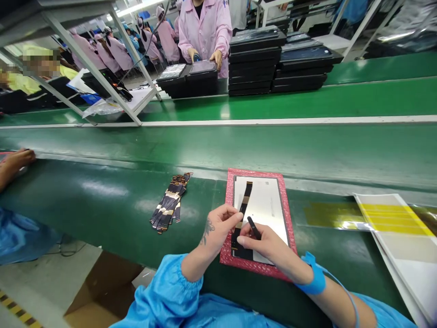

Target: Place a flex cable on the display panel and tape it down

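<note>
A flat screen panel [264, 196] with a white back lies on a pink bubble-wrap sheet [286, 205] on the green bench. Along the panel's left side runs a black flex cable with a tan band [246, 195], reaching up from its lower end. My left hand [221, 223] pinches this flex cable near its middle, thumb and forefinger together. In my right hand [264, 239] is a slim black stick-like tool [254, 227], held like a pen over the cable's lower part. Its working tip is hidden by my fingers. To the left lies a fanned pile of flex cables [170, 203].
Yellow tape strips [392, 218] lie across white sheets [409, 262] at right. Beyond a white rail [273, 121], black trays [254, 64] are stacked near a person in pink [205, 32]. Another person's hand [21, 159] rests at far left. A cardboard box [102, 287] stands below.
</note>
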Motion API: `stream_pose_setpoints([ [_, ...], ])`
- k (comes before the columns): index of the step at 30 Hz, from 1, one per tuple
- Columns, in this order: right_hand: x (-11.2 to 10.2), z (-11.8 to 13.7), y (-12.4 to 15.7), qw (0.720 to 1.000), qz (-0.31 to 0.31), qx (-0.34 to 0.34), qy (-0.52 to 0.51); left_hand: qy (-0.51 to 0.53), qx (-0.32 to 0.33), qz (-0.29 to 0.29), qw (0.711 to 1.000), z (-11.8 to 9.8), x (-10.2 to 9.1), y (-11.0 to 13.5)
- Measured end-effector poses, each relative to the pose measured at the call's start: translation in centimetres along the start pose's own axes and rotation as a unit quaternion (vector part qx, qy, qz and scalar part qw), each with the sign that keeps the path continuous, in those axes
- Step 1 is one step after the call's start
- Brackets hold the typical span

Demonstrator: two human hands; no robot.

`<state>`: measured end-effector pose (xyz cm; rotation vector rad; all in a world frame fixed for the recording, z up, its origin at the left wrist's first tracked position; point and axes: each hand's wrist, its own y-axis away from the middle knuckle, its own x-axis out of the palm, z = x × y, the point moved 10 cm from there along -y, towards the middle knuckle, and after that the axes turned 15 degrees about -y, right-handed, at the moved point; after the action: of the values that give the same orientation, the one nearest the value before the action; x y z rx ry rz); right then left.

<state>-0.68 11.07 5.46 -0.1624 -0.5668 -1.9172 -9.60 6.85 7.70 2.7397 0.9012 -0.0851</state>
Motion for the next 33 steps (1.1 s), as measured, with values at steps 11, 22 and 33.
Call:
stream_pose_setpoints([
  [11,-3.5,1.5,-0.2,0.985,-0.037,-0.034,0.168,-0.171,0.102,0.006,0.980,0.4,0.5,0.8],
  [22,-4.8,0.8,1.0,0.949,-0.064,-0.079,0.299,-0.487,0.342,-0.020,0.803,0.9,3.2,7.4],
  [33,-3.1,0.5,1.0,0.945,-0.035,-0.079,0.315,-0.465,0.366,-0.010,0.806,0.1,3.1,7.9],
])
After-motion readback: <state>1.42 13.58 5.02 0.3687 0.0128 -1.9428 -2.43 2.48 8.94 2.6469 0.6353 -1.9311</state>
